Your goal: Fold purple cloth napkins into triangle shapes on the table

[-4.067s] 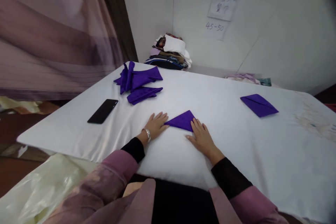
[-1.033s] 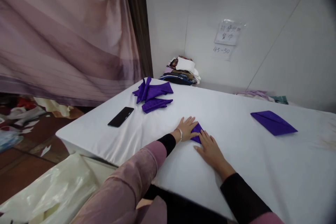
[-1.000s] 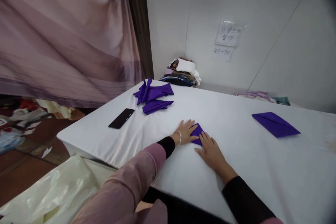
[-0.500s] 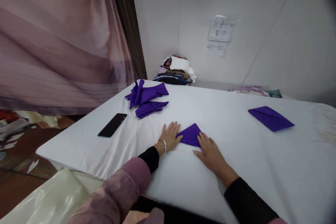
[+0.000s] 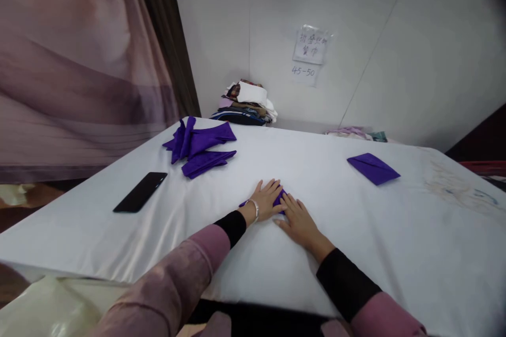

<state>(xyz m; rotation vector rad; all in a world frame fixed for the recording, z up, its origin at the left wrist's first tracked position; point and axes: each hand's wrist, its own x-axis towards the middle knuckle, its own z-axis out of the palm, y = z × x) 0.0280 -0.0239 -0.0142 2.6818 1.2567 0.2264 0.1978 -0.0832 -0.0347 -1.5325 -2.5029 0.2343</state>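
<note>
A small folded purple napkin lies on the white table, mostly hidden under my hands. Flat across its middle rests my left hand, with fingers stretched out and a silver bangle at the wrist. My right hand lies beside it, fingers extended and fingertips on the napkin's right edge. The tips of the two hands nearly meet. A thin strip of purple shows left of the bangle.
A heap of purple napkins lies at the back left, with a black phone nearer. One folded purple napkin is on the right. Stacked clothes stand behind the white table, below a paper sign.
My left hand has slid right from the napkin's left corner onto its middle, covering most of it. My right hand stays at the right edge. The camera view has swung right.
</note>
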